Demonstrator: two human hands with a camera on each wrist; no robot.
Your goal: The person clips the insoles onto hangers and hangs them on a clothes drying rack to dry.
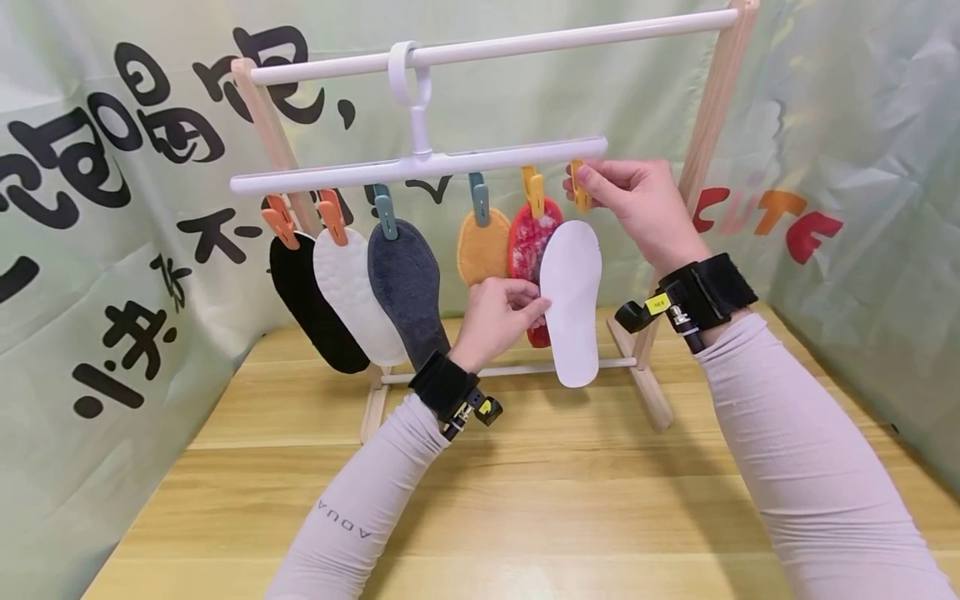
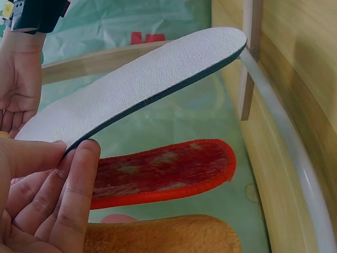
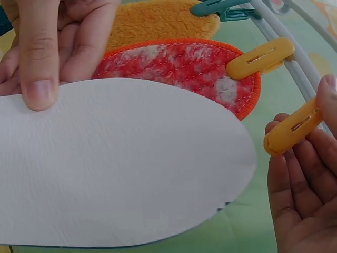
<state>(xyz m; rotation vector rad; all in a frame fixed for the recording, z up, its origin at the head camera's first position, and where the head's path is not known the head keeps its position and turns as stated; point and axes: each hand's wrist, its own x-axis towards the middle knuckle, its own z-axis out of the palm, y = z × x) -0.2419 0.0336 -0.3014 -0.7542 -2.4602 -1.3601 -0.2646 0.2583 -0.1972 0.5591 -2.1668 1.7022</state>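
Note:
My left hand (image 1: 497, 321) pinches the edge of a white insole (image 1: 573, 308) between thumb and fingers; the insole hangs roughly upright with a thin dark edge in the left wrist view. At the hanger's right end, my right hand (image 1: 645, 204) pinches a yellow clothespin (image 3: 290, 129) between thumb and fingers. A gap separates this clothespin from the white insole's top end. Just behind it, a red-and-white insole (image 3: 174, 66) with an orange border hangs from another yellow clothespin (image 3: 261, 58). An orange fuzzy insole (image 1: 478, 246) hangs next to that from a teal clothespin (image 1: 478, 198).
The white hanger (image 1: 330, 177) hooks over the rail of a wooden stand (image 1: 716, 92). Black (image 1: 307, 308), white fluffy (image 1: 352, 292) and dark grey (image 1: 405, 283) insoles hang clipped along its left half. A wooden tabletop (image 1: 525, 500) lies below, with printed cloth (image 1: 97, 250) around it.

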